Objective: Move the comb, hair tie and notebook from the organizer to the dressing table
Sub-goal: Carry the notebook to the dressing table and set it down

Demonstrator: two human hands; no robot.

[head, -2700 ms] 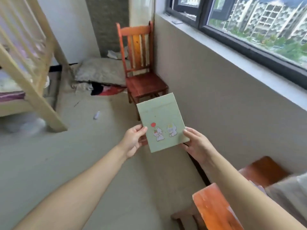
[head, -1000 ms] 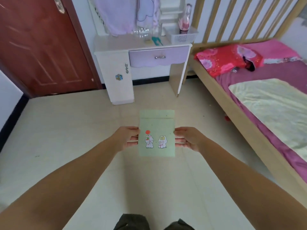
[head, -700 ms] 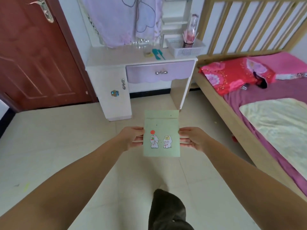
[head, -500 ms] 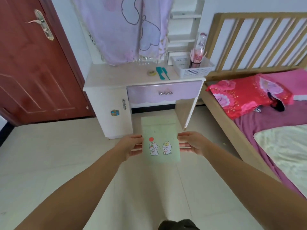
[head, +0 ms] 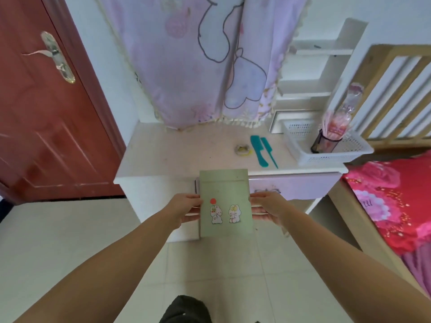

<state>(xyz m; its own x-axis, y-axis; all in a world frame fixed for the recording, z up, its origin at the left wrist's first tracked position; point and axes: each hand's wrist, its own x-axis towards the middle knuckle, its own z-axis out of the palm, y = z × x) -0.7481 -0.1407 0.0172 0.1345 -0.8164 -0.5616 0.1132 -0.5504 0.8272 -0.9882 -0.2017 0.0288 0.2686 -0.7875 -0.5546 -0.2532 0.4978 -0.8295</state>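
Observation:
I hold a pale green notebook (head: pixel 225 201) with two cartoon rabbits on its cover upright in front of me. My left hand (head: pixel 185 209) grips its left edge and my right hand (head: pixel 267 207) grips its right edge. It hangs in the air just before the front edge of the white dressing table (head: pixel 177 157). On the tabletop lie a teal comb (head: pixel 258 150), a thinner teal tail comb (head: pixel 269 151) beside it, and a yellowish hair tie (head: pixel 243 150) to their left. A white mesh organizer basket (head: pixel 326 145) stands at the table's right end.
A dark cup with pink sticks (head: pixel 326 141) stands in the basket. A lilac cloth (head: pixel 198 59) hangs over the mirror. A red door (head: pixel 46 101) is at the left, a bed with a red pillow (head: pixel 391 201) at the right. White shelves (head: pixel 312 68) rise behind the basket.
I turned from the window side of the room and walked toward the dressing table; it now fills the view. Both hands kept hold of the notebook throughout.

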